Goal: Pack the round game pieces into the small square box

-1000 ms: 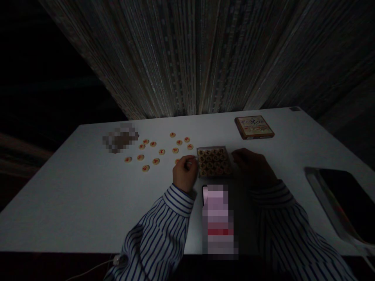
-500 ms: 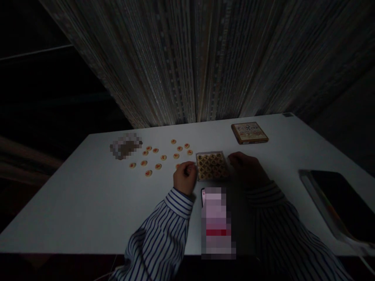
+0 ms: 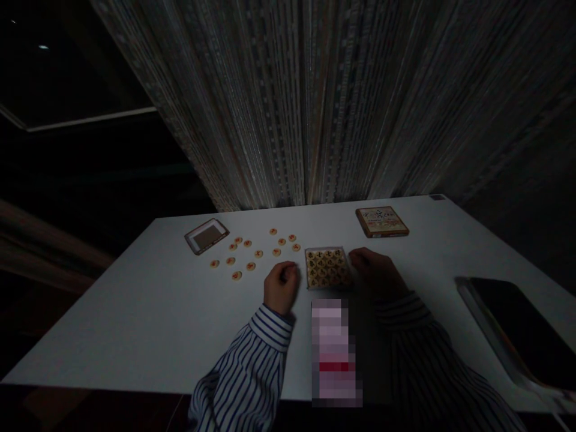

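Note:
A small open box (image 3: 307,270) packed with round Chinese chess pieces (image 3: 327,264) with dark characters lies between my two hands. My left hand (image 3: 281,289) is curled closed on the table just left of the box, apart from it; whatever its fingers may hold is hidden. My right hand (image 3: 377,273) lies in shadow at the box's right side, fingers curled together close to its edge. I cannot tell whether it touches the box or holds anything. Beyond my left hand are several loose chess pieces (image 3: 258,254) with red characters.
An open box lid (image 3: 193,245) lies at the back left, and a flat printed box (image 3: 382,222) at the back right. A phone with a blurred screen (image 3: 333,336) lies before me. A dark tablet-like device (image 3: 517,330) rests at the right. String curtains (image 3: 310,108) hang behind the white table (image 3: 135,324).
The view has tilted up slightly, so the table sits lower. My left hand is a little farther from the box, and the loose piece beside it no longer shows.

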Action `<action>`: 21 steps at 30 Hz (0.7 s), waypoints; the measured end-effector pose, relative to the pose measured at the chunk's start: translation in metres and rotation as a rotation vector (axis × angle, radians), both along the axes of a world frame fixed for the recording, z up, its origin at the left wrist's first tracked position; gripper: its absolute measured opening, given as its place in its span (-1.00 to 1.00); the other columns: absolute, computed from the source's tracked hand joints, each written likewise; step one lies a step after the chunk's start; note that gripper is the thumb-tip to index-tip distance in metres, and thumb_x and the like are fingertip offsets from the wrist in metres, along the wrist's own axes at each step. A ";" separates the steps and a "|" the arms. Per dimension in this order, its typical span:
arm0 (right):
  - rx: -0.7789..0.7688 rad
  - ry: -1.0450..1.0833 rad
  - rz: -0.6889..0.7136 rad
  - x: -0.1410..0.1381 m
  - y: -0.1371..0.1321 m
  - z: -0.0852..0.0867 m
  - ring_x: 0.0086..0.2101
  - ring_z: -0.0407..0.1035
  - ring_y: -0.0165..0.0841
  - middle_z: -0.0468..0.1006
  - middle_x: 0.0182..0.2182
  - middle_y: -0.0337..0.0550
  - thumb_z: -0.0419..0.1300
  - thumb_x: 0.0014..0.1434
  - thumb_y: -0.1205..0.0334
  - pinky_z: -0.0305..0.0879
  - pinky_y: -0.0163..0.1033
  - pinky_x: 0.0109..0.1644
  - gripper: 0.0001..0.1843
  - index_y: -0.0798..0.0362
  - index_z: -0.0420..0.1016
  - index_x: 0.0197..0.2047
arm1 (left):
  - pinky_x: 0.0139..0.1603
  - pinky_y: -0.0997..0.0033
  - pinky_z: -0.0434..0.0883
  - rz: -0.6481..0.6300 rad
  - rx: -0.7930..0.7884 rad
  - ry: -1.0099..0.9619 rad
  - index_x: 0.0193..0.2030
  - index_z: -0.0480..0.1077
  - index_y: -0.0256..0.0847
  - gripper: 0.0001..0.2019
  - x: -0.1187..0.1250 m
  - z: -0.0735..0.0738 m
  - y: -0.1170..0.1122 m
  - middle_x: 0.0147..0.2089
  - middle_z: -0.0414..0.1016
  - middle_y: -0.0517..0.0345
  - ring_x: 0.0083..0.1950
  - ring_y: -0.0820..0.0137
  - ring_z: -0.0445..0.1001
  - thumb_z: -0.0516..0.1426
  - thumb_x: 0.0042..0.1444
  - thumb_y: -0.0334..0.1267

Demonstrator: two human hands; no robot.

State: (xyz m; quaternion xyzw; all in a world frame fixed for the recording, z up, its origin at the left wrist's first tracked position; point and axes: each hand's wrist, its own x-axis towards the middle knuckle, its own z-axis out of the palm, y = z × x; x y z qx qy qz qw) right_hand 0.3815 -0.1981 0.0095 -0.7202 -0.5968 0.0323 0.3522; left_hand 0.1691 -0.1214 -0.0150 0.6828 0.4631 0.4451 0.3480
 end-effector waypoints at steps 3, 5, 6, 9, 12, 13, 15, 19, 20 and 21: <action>0.014 0.008 0.007 -0.002 0.002 0.004 -0.46 0.41 -0.34 0.55 -0.47 -0.12 -0.03 0.12 0.19 0.25 -0.29 -0.39 -0.75 0.06 0.43 -0.34 | -0.37 0.49 0.36 -0.008 0.007 0.008 -0.29 0.43 -0.29 -0.80 -0.007 0.007 0.004 -0.44 0.46 0.14 -0.44 0.50 0.38 0.10 -0.03 -0.25; 0.015 0.006 0.019 -0.004 0.004 0.009 -0.45 0.41 -0.35 0.55 -0.46 -0.13 -0.02 0.12 0.18 0.25 -0.29 -0.37 -0.76 0.06 0.43 -0.33 | -0.37 0.49 0.36 -0.010 0.027 0.038 -0.28 0.43 -0.30 -0.80 -0.011 0.012 0.007 -0.42 0.45 0.13 -0.44 0.50 0.38 0.09 -0.03 -0.25; 0.009 0.000 0.030 -0.005 0.005 0.012 -0.44 0.41 -0.35 0.55 -0.46 -0.13 -0.02 0.12 0.18 0.25 -0.29 -0.37 -0.76 0.06 0.43 -0.33 | -0.37 0.49 0.36 -0.009 0.039 0.052 -0.28 0.43 -0.31 -0.80 -0.013 0.015 0.010 -0.42 0.45 0.12 -0.44 0.50 0.37 0.09 -0.02 -0.26; -0.027 -0.048 0.065 -0.008 0.010 0.026 -0.43 0.41 -0.34 0.54 -0.46 -0.13 -0.02 0.13 0.19 0.24 -0.29 -0.36 -0.76 0.07 0.44 -0.32 | -0.38 0.51 0.35 -0.020 0.073 0.089 -0.26 0.43 -0.29 -0.81 -0.017 0.024 0.018 -0.39 0.46 0.12 -0.44 0.51 0.37 0.08 -0.02 -0.29; -0.036 -0.112 0.106 -0.010 0.016 0.043 -0.39 0.42 -0.32 0.55 -0.41 -0.10 -0.02 0.13 0.21 0.23 -0.27 -0.33 -0.76 0.08 0.44 -0.30 | -0.37 0.49 0.37 -0.056 0.106 0.118 -0.24 0.42 -0.28 -0.81 -0.017 0.033 0.030 -0.38 0.47 0.11 -0.40 0.47 0.40 0.08 -0.01 -0.30; -0.032 -0.127 0.122 -0.010 0.018 0.048 -0.38 0.42 -0.32 0.56 -0.40 -0.09 -0.02 0.13 0.22 0.23 -0.27 -0.32 -0.76 0.08 0.45 -0.30 | -0.36 0.48 0.37 -0.069 0.117 0.131 -0.24 0.42 -0.27 -0.81 -0.016 0.037 0.034 -0.37 0.47 0.10 -0.39 0.46 0.41 0.08 -0.01 -0.31; -0.024 -0.146 0.149 -0.011 0.023 0.057 -0.38 0.42 -0.32 0.56 -0.38 -0.09 -0.01 0.13 0.23 0.23 -0.27 -0.30 -0.77 0.08 0.45 -0.31 | -0.32 0.45 0.39 -0.099 0.133 0.175 -0.24 0.43 -0.26 -0.81 -0.012 0.043 0.042 -0.35 0.48 0.09 -0.36 0.44 0.43 0.07 0.00 -0.31; -0.040 -0.172 0.173 -0.012 0.034 0.066 -0.38 0.41 -0.32 0.56 -0.38 -0.12 -0.01 0.13 0.23 0.23 -0.26 -0.29 -0.79 0.05 0.45 -0.31 | -0.21 0.39 0.39 -0.187 0.179 0.300 -0.22 0.43 -0.24 -0.79 -0.003 0.051 0.058 -0.28 0.51 0.07 -0.30 0.41 0.44 0.06 -0.01 -0.39; -0.048 -0.177 0.181 -0.013 0.037 0.067 -0.38 0.41 -0.32 0.56 -0.38 -0.13 -0.01 0.13 0.23 0.23 -0.26 -0.29 -0.79 0.04 0.45 -0.32 | -0.18 0.38 0.39 -0.212 0.191 0.343 -0.21 0.44 -0.24 -0.79 -0.001 0.052 0.062 -0.26 0.51 0.06 -0.27 0.40 0.45 0.07 -0.01 -0.40; -0.056 -0.180 0.193 -0.014 0.040 0.067 -0.38 0.41 -0.33 0.56 -0.38 -0.13 -0.01 0.13 0.22 0.23 -0.26 -0.29 -0.79 0.04 0.45 -0.32 | -0.15 0.36 0.38 -0.235 0.199 0.384 -0.20 0.44 -0.23 -0.78 0.001 0.052 0.065 -0.25 0.51 0.06 -0.25 0.38 0.45 0.07 -0.01 -0.40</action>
